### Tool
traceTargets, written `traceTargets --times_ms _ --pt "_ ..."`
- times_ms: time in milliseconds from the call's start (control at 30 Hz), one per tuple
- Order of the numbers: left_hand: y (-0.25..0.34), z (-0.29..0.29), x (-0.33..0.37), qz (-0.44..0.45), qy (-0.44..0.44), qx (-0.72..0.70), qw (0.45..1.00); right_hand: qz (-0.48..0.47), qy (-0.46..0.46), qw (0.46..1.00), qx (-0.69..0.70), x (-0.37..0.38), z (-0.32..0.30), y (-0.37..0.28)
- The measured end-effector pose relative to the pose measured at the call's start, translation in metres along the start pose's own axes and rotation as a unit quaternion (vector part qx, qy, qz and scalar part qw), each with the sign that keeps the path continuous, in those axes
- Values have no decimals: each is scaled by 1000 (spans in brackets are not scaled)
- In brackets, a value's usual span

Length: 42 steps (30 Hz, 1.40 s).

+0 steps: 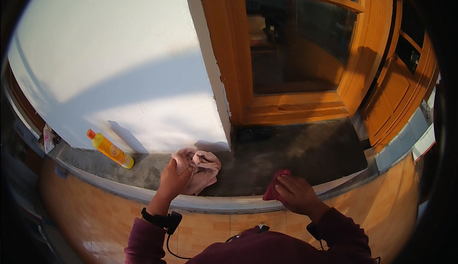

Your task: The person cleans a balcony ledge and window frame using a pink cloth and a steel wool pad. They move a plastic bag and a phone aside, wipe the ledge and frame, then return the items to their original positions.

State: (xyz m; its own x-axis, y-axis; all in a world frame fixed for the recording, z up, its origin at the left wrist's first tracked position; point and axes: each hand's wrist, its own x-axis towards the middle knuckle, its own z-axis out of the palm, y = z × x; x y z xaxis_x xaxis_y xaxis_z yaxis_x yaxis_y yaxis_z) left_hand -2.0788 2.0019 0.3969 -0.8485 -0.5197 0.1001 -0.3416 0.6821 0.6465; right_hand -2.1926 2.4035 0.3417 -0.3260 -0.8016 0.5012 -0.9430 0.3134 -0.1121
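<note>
Left hand (174,182), centre of the frame, slightly left and low: fingers closed on a pink towel (204,168), which bunches up in loose folds beside the thumb. Right hand (299,195), lower centre-right: fingers bent over a dark red cloth (272,190) — whether they clench it or only press on it, cannot tell. Both cloths are at the front edge of a dark ledge (315,149) that crosses the middle of the frame. The hands are well apart. A black strap (161,219) circles the left wrist; maroon sleeves (145,240) cover the forearms at the lower edge. Farther out: a yellow bottle (113,150) with a red-orange cap, left of centre, close to the white wall (124,40). Orange wooden frame (228,49) with glass — upper right. Tiled floor (205,228) along the bottom.
</note>
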Motion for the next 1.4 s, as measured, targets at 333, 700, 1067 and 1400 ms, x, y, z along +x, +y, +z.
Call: traceTargets --times_ms 333,700,1067,1400 --pt "99 86 -5 145 -77 -43 985 12 56 998 18 -25 4 18" --pt "198 205 55 265 -83 -45 960 10 130 991 12 -26 10 20" --pt "239 243 82 236 -130 -68 961 35 105 994 4 -24 11 16" --pt "122 103 -36 374 -213 -275 860 83 26 996 -31 -14 11 -4"
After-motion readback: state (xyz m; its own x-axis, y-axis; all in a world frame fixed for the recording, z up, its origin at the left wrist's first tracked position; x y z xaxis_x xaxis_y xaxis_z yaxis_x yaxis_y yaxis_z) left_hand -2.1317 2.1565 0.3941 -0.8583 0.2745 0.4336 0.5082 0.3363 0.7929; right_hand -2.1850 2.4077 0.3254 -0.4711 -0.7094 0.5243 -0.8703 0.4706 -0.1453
